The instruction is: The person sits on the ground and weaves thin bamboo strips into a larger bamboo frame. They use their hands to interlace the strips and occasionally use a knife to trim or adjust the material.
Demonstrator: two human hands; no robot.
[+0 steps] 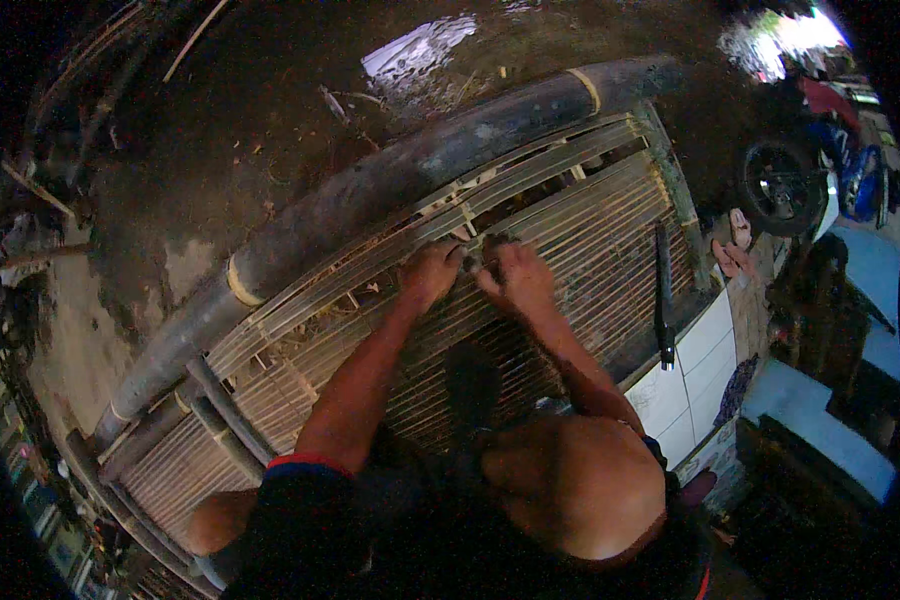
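Both my hands are close together at the far side of a bamboo slat platform (610, 255), beside a gap between its slats. My left hand (432, 272) is closed, its fingers bent down at the edge of a bamboo slat (340, 325). Just to its right, my right hand (520, 278) is closed too, with fingers curled over the slats and the thumb toward the left hand. What the fingertips grip is too dark and small to make out. A pale strip (467, 212) crosses the slats just beyond my hands.
A thick dark bamboo pole (370, 185) runs along the platform's far edge. On the right lies a long dark tool (662, 300). White tiles (685, 375) border the platform, near pink sandals (735, 250) and a motorcycle wheel (782, 188). My bare knee (580, 480) is bent close below.
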